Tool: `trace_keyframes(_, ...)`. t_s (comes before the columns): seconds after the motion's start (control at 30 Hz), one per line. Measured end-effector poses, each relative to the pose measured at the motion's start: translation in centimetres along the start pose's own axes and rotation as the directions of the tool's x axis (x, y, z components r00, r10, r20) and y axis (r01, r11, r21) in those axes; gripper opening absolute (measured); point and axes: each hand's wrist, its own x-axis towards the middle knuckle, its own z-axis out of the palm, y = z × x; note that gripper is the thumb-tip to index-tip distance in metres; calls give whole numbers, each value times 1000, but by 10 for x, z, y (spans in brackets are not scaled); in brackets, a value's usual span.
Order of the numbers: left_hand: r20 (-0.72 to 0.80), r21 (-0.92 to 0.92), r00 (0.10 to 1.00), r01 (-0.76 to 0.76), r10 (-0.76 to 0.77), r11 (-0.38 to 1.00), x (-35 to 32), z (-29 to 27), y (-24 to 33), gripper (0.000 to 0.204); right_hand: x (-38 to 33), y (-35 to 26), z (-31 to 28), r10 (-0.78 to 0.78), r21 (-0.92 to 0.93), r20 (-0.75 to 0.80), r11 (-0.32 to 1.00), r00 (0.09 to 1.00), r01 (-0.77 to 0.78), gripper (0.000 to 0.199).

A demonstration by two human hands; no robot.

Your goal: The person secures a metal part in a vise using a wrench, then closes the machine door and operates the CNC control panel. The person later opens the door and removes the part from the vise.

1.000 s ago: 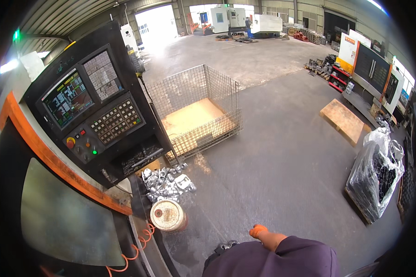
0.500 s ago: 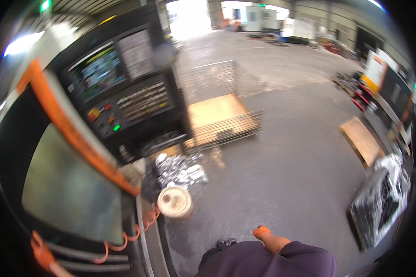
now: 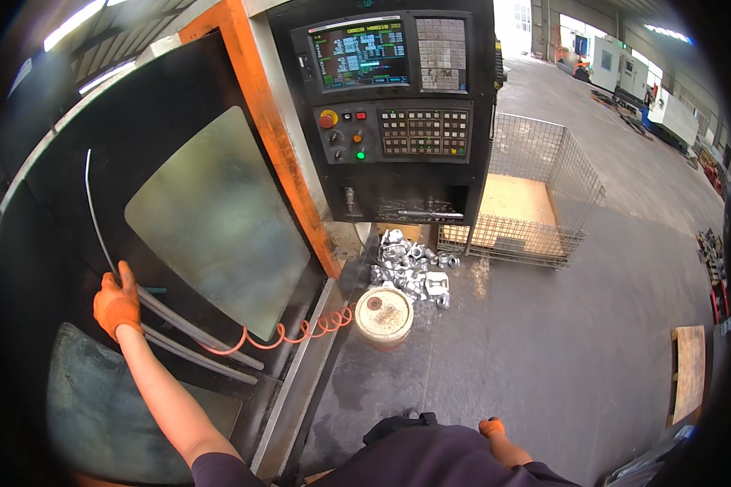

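My left hand [image 3: 116, 307], in an orange glove, is closed around the far end of the upper grey door handle [image 3: 199, 325] on the black machine door [image 3: 77, 243]. A thin pale rod [image 3: 94, 199] with a bent tip rises from beside the fingers; whether the hand also touches it is hidden. A second, lower handle bar [image 3: 199, 354] runs below. An orange coiled hose [image 3: 294, 334] stretches from near the bars toward a round, stained white lidded bucket [image 3: 384, 316]. My right hand [image 3: 490, 426], also gloved orange, hangs beside my body, its fingers mostly hidden.
A control panel [image 3: 426, 134] with a lit screen stands beyond the door's orange frame [image 3: 272, 122]. Silvery metal parts [image 3: 406, 264] are heaped on the floor behind the bucket. A wire mesh cage [image 3: 536, 235] with a wooden base stands farther back. A wooden board [image 3: 689, 375] lies at right.
My view has swung left, so the machine door and panel sit more centrally. My left hand stays at the door handle, with more of the forearm showing. My right hand remains low by my body.
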Motion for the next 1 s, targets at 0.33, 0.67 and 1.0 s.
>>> trace_keyframes(0.33, -58, 18, 998, -16, 17, 1000, -4, -2, 6, 56, 6, 1, 0, 14, -89, 52, 996, 999, -10, 52)
trace_keyframes(0.67, -70, -1, 997, -24, 24, 1000, -5, -3, 4, 55, 15, 4, 13, -52, -113, -43, 992, 998, 47, 48)
trace_keyframes(1.0, -77, 19, 996, -33, 34, 999, -5, -2, 3, 55, 9, 2, 11, -44, -127, -17, 991, 999, 42, 49)
